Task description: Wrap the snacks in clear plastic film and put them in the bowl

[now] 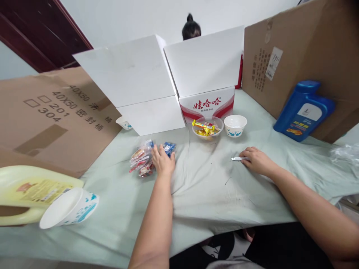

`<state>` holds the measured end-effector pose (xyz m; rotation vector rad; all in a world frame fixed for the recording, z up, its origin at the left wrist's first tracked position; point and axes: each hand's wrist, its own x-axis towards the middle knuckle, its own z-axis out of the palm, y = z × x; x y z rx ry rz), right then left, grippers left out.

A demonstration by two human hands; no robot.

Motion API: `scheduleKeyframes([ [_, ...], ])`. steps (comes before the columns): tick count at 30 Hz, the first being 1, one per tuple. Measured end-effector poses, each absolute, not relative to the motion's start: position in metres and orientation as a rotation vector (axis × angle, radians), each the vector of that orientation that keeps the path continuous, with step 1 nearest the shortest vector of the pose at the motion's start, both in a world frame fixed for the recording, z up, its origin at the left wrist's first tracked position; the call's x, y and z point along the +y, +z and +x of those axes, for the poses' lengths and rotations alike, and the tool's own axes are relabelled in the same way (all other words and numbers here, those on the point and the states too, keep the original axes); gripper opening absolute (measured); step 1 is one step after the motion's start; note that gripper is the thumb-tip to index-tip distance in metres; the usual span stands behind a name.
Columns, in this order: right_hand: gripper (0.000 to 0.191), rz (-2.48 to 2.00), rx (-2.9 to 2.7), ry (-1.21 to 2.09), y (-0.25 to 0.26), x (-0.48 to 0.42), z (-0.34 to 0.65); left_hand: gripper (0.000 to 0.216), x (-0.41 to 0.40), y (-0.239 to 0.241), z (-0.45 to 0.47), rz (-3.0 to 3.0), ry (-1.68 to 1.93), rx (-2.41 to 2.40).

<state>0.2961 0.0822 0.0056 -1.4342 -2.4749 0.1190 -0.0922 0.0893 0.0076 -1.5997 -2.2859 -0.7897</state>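
Observation:
My left hand (163, 161) lies palm down with its fingers stretched out. It touches a heap of small packaged snacks (141, 158) on the cloth, and a blue snack packet (169, 148) shows just past its fingers. What is under the palm is hidden. In my right hand (256, 160), resting on the cloth to the right, is a slim grey utility knife (238, 158) whose end points left. Beyond the hands stand a clear plastic bowl (208, 137) of yellow-wrapped snacks and a white paper bowl (235, 126) with a blue pattern.
White boxes (153, 112) stand at the back, with a person's head (191, 28) behind them. Large cardboard boxes flank both sides (42, 123). A blue jug (304, 112) is at the right. Front left, a paper bowl (84, 207) lies tipped beside a yellow jug (33, 183).

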Motion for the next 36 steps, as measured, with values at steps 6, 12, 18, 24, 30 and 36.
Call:
scheduleKeyframes([
  [6,0.021,-1.432,-2.444,0.145,0.0,0.086,0.298,0.054,0.094,0.001,-0.096,-1.677,-0.681,-2.385],
  [12,0.017,-1.247,-2.494,0.202,0.008,0.077,0.287,0.039,0.087,0.008,-0.079,-1.89,-0.928,-2.338],
  [18,0.014,-0.907,-2.717,0.509,0.027,0.056,0.273,0.025,0.064,0.013,-0.035,-2.453,-1.532,-2.278],
  [24,0.018,-0.906,-2.652,0.674,0.037,0.05,0.278,0.033,0.041,0.012,0.007,-2.565,-1.475,-2.858],
  [30,0.02,-1.055,-2.629,0.554,0.033,0.052,0.281,0.03,0.037,0.023,0.0,-2.413,-0.834,-2.24],
  [36,0.028,-1.24,-2.473,0.184,0.033,0.044,0.272,0.05,0.033,0.03,-0.011,-3.204,-0.821,-1.871],
])
